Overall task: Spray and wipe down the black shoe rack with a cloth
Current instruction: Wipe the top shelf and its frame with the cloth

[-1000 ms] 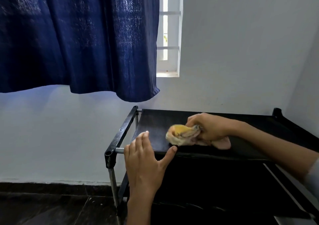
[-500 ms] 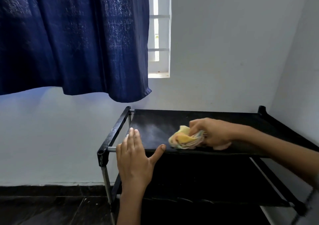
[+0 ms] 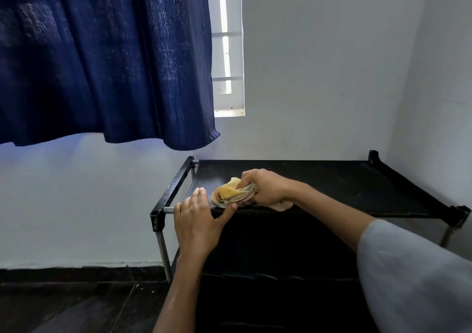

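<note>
No writing or brand shows on anything in view. The right hand (image 3: 265,188) grips a bunched yellow cloth (image 3: 231,196), fingers curled round it, pressing it onto the top shelf of the black rack (image 3: 332,187) near its left front corner. At 8 o'clock from the cloth, the left hand (image 3: 198,221) rests on the rack's front edge, fingers (image 3: 198,197) straight and pressed together, thumb spread toward the cloth. A blue curtain (image 3: 102,57) hangs at 10 o'clock, a window (image 3: 227,46) beside it.
</note>
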Available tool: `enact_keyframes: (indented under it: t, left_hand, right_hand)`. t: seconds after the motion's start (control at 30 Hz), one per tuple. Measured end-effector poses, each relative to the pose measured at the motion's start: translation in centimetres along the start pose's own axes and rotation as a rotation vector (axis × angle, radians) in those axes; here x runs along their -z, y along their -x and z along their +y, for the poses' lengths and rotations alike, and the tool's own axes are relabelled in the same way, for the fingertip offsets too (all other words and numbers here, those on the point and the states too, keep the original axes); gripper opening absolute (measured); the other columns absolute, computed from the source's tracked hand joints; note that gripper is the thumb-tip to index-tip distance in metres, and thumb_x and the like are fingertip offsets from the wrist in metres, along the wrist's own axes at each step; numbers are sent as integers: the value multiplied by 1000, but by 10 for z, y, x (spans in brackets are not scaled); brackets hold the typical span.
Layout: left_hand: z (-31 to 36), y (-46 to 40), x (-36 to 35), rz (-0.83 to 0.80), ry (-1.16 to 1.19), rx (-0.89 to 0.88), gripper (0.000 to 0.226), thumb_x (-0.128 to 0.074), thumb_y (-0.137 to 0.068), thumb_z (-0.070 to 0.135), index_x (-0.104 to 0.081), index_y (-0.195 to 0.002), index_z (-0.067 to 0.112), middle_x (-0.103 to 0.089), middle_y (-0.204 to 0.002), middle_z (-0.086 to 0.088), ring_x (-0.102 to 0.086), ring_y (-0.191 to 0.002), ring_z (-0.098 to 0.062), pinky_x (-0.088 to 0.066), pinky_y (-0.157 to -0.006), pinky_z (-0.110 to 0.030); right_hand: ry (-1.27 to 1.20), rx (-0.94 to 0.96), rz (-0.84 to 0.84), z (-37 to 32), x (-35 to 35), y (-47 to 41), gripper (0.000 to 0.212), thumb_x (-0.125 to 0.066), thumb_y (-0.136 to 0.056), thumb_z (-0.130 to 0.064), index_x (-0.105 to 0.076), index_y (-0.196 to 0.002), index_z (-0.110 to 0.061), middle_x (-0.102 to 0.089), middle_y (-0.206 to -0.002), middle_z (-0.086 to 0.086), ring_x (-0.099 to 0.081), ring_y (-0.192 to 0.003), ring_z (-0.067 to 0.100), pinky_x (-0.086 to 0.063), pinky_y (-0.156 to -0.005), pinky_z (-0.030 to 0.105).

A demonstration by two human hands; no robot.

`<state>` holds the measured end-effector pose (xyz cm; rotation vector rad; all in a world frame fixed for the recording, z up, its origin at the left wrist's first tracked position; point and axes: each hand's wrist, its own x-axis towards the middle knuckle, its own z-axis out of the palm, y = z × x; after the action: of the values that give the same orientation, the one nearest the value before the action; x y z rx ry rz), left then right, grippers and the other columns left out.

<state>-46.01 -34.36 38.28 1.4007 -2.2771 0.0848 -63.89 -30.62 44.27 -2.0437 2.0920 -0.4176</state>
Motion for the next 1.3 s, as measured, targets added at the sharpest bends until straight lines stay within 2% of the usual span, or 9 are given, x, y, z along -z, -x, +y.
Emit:
enact_keyframes:
  t: [0.2, 0.3, 0.4, 0.63, 0.77, 0.9, 1.07, 1.17, 1.3]
  left_hand:
    - [4, -2, 13, -66, -51, 31, 90, -27, -75, 83, -50, -128, 15, -56, -131, -4, -49, -121, -23, -31, -100, -36]
    - [11, -10, 22, -110, -18, 34, 82, -37, -74, 81, -51, -122, 16, -57, -128, -3, -50, -118, -25, -30, -99, -40]
    - [22, -28, 20, -100, 64, -163, 95, -44, -71, 81, -35, -142, 18, -39, -148, 1, -38, -134, -19, -23, -109, -41]
    - [33, -48, 0, -395, 10, -307, 104, -23, -74, 85, -8, -152, 17, -5, -159, 1, -4, -146, -12, -5, -118, -36]
    - [34, -51, -2, -468, 6, -286, 107, -20, -72, 87, -4, -152, 17, -2, -159, -1, -2, -146, -11, -4, -119, -35]
    - [36, -51, -1, -502, -17, -261, 110, -18, -70, 89, -3, -152, 17, 0, -159, 0, -2, -146, -11, -5, -119, -35]
    - [36, -44, 5, -417, 61, -155, 133, -26, -53, 97, 8, -150, 13, 9, -159, -5, -1, -147, -18, -10, -117, -37]
    - [34, -44, 3, -389, 119, -88, 149, -27, -40, 100, 21, -146, 6, 23, -155, -12, 11, -146, -21, -4, -117, -36]
    - [35, -50, 2, -486, 109, -63, 153, -24, -35, 102, 20, -146, 6, 23, -154, -12, 13, -145, -23, -2, -117, -38]
  right_hand:
    - [24, -108, -80, 66, 34, 48, 28, -78, -71, -27, -58, -79, -46, -54, -105, -10, -54, -103, 15, -46, -94, 36]
    - [-49, -201, -95, 79, 45, 72, 38, -77, -77, -25, -59, -102, -47, -51, -118, -10, -52, -111, 14, -44, -99, 35]
    - [-8, -220, -133, 70, 45, 73, 51, -70, -84, -22, -52, -130, -34, -48, -129, -10, -48, -117, 13, -43, -103, 36]
    - [197, -237, 13, 39, 30, 49, 46, -68, -81, -27, -57, -121, -46, -63, -113, -9, -60, -102, 17, -51, -87, 35]
    - [255, -231, 144, 27, 14, 9, 44, -64, -85, -31, -56, -126, -44, -64, -117, -3, -59, -107, 22, -45, -87, 34]
    - [141, -318, 239, 24, 12, -40, 43, -65, -83, -31, -58, -124, -41, -65, -119, 1, -59, -110, 26, -44, -86, 32]
    - [113, -260, -1, 25, 22, -26, 48, -63, -82, -16, -58, -122, -43, -66, -111, -4, -62, -99, 18, -48, -81, 29]
    - [64, -196, -185, 39, 37, 11, 48, -65, -80, -7, -62, -117, -38, -63, -110, -7, -59, -99, 15, -50, -88, 33]
    - [26, -217, -101, 56, 39, 20, 42, -69, -79, -12, -62, -104, -45, -62, -104, -12, -58, -96, 13, -51, -83, 34]
